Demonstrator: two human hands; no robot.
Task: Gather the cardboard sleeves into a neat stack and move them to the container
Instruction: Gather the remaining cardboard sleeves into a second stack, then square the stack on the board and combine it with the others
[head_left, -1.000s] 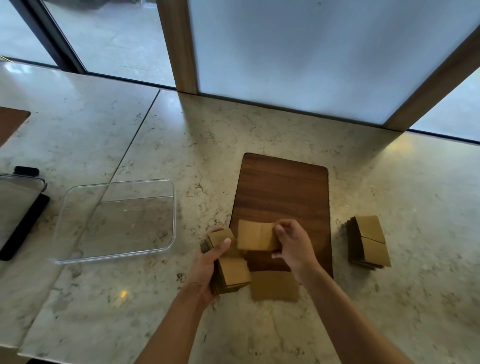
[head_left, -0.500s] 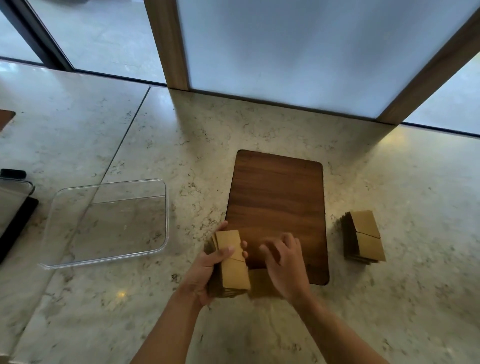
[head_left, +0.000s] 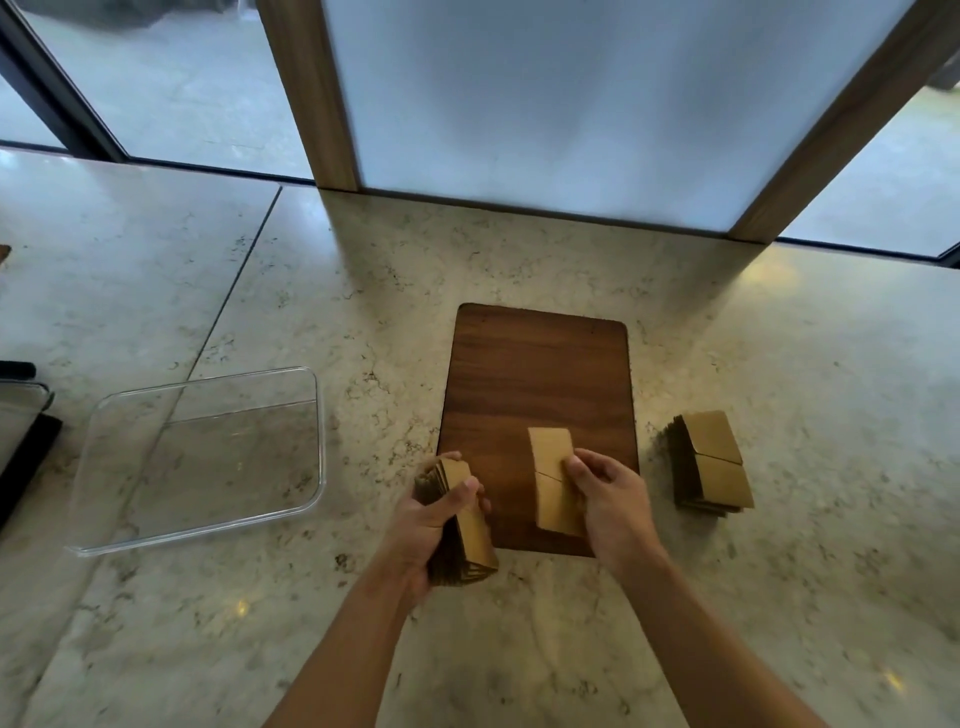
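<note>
Right now the fingers (head_left: 581, 464) of the right hand (head_left: 610, 499) are pinched together on the right edge of a single flat brown cardboard sleeve (head_left: 555, 478), thumb and fingertips closed on it about halfway along its length. That sleeve lies lengthwise, near to far, over the near part of a dark brown rectangular wooden board (head_left: 537, 384) with rounded corners; whether it rests on the board or is held just above it cannot be told.

Left of it, the left hand (head_left: 428, 525) is clamped on a thick bundle of flattened brown cardboard sleeves (head_left: 465, 525), the thumb (head_left: 460, 493) pressed across the top sleeve and the other fingers wrapped under and around the far side. This bundle sits at the near left corner of the board, partly over the pale marbled stone tabletop (head_left: 519, 270), with its layered edges showing at the near end.

Further right, well apart from both hands, a second stack of brown cardboard sleeves (head_left: 711, 462) lies on the tabletop just beside the board's right edge, slightly fanned.

Off to the left stands a clear rectangular plastic container (head_left: 311, 467) with rounded corners, open on top; only the tabletop shows through its floor, and no sleeve is in it. At the far left edge, part of a second clear tray (head_left: 21, 415) rests on something black.
</note>
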